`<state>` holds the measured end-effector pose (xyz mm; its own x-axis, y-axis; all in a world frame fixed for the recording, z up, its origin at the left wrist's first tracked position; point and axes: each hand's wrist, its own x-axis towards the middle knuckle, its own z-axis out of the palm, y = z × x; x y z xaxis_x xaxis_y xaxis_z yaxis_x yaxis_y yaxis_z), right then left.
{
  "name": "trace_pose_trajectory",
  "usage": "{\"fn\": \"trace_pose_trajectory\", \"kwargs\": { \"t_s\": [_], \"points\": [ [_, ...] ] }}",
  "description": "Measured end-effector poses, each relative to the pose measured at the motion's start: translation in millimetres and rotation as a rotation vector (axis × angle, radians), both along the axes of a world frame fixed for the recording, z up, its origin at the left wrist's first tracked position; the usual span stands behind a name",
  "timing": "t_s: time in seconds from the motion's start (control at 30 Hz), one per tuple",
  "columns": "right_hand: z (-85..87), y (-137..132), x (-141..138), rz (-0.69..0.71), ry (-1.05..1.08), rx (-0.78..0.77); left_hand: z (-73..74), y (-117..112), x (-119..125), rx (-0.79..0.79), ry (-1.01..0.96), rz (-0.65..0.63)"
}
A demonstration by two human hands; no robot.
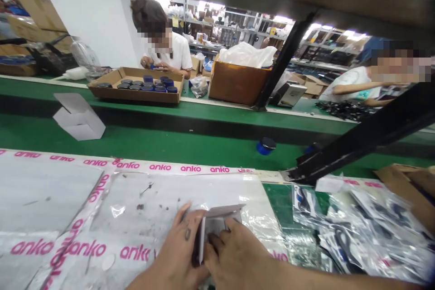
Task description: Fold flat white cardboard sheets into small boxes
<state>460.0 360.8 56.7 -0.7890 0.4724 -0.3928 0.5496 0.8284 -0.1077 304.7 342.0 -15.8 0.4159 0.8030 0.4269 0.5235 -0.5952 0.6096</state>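
Note:
My left hand (178, 247) and my right hand (234, 256) meet at the bottom centre of the view, both closed around a small white cardboard box (217, 222) with its flap raised. The left hand grips the box's left side; the right hand's fingers press into its open end. They rest on a worktop covered in plastic sheeting (136, 199) taped with pink "anko" tape (159, 167).
A pile of clear bags with dark parts (360, 226) lies to the right. A folded white box (78, 118) and a blue cap (266, 146) sit on the green conveyor belt (170, 145). Two co-workers sit across it, beside a tray of blue jars (139, 85) and a brown carton (238, 82).

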Motion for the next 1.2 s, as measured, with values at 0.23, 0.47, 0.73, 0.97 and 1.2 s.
{"fn": "trace_pose_trajectory", "kwargs": {
  "t_s": [0.23, 0.47, 0.73, 0.97, 1.2],
  "points": [
    [21.7, -6.7, 5.5, 0.049, -0.040, 0.091, -4.2, -2.7, -0.3, 0.025, 0.063, 0.017],
    [30.8, -3.1, -11.0, -0.006, -0.137, -0.009, -5.2, 5.0, -2.9, 0.213, 0.158, 0.030],
    [41.3, -15.5, 73.6, -0.409, 0.416, 0.262, -9.9, 6.0, -7.5, 0.259, 0.202, 0.109],
    [-25.3, 32.7, 200.6, -1.191, 0.328, 0.585, 0.3, 3.7, -2.9, 0.093, 0.141, 0.044],
    [22.0, -2.0, 137.4, -0.569, 0.718, 0.507, 5.3, 0.1, -2.0, -0.141, 0.076, -0.005]
  ]
}}
